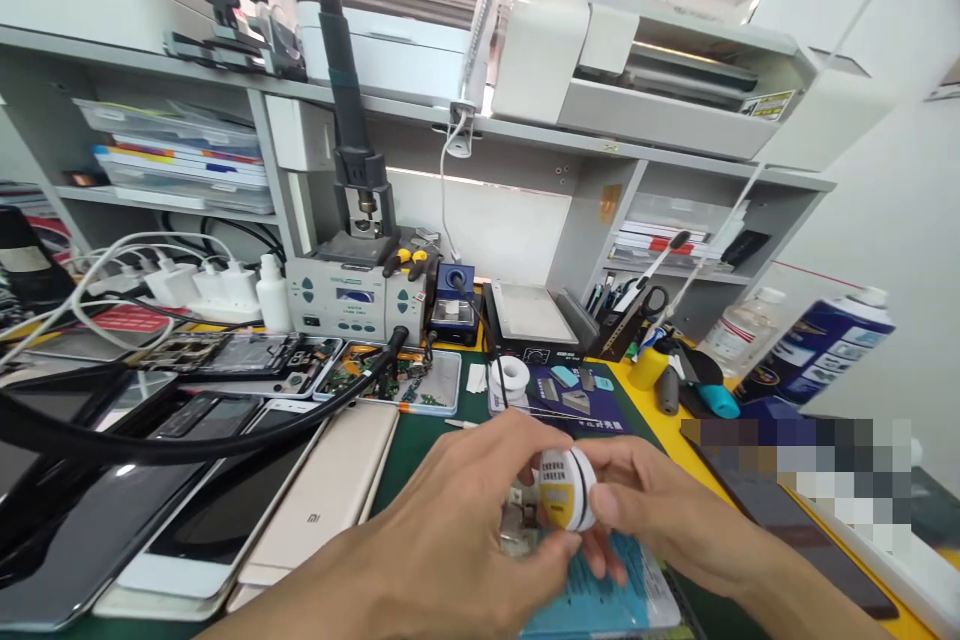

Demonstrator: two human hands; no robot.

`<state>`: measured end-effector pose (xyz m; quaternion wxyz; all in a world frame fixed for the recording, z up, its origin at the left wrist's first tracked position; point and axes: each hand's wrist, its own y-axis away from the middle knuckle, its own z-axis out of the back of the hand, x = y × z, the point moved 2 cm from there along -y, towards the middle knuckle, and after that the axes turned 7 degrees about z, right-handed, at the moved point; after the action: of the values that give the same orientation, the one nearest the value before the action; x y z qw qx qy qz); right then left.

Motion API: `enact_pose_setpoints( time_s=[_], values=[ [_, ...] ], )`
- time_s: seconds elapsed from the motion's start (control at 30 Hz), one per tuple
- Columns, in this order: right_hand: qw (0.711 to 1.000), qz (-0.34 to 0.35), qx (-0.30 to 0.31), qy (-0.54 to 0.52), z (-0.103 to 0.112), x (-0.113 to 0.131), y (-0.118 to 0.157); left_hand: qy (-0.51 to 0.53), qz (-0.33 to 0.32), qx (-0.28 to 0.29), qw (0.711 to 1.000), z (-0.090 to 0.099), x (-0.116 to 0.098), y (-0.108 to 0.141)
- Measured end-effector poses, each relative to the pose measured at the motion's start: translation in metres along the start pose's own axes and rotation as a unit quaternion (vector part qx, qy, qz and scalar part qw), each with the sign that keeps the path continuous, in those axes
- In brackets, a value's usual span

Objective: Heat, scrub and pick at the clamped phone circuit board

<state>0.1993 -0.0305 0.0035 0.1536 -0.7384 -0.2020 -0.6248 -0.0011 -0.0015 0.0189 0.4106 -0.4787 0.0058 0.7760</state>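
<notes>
A small round white jar [564, 490] with a yellow and white printed label is tilted on its side between my hands. My left hand [472, 510] curls round it from the left, index finger at the upper edge and thumb near the lower edge. From the other side, my right hand [660, 510] grips the jar's rim, its thumb lying against the white end. A dark line runs round the jar near that end. Beneath the hands lies a light-blue printed sheet or packet [615, 590], partly covered. Behind my left fingers a metal and clear piece [517, 525] shows only in part.
Several phones [315, 515] lie on the left. Opened phone boards [382, 375] sit before a grey rework station [352, 300], and its black hose [300, 435] crosses the phones. A white spool [511, 378] stands ahead; a bottle [742, 330] and spray can [817, 345] stand at right.
</notes>
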Motion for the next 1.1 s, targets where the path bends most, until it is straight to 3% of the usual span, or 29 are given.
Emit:
enact_pose_setpoints(
  time_s=[0.1, 0.2, 0.27, 0.37, 0.53, 0.77, 1.1],
  values=[
    [1.000, 0.014, -0.006, -0.020, 0.001, -0.003, 0.001, -0.017, -0.015, -0.034, 0.999, 0.019, -0.005, -0.003],
    [0.997, 0.020, -0.057, -0.039, 0.006, -0.002, 0.002, -0.086, 0.073, -0.070, 0.991, 0.055, 0.005, -0.009],
    [0.996, 0.014, -0.081, -0.035, 0.009, 0.000, 0.002, -0.175, 0.157, -0.015, 0.972, 0.076, 0.020, -0.014],
    [0.995, 0.007, -0.089, -0.032, 0.011, 0.003, 0.000, -0.243, 0.195, 0.008, 0.950, 0.093, 0.044, -0.018],
    [0.997, -0.005, -0.077, -0.028, 0.009, 0.004, -0.001, -0.329, 0.186, 0.033, 0.925, 0.078, 0.066, -0.018],
    [0.997, -0.014, -0.076, -0.022, 0.009, 0.004, -0.001, -0.381, 0.151, 0.056, 0.910, 0.053, 0.066, -0.020],
    [0.997, -0.011, -0.075, -0.024, 0.010, 0.003, -0.001, -0.369, 0.152, 0.025, 0.917, 0.060, 0.074, -0.021]
  ],
)
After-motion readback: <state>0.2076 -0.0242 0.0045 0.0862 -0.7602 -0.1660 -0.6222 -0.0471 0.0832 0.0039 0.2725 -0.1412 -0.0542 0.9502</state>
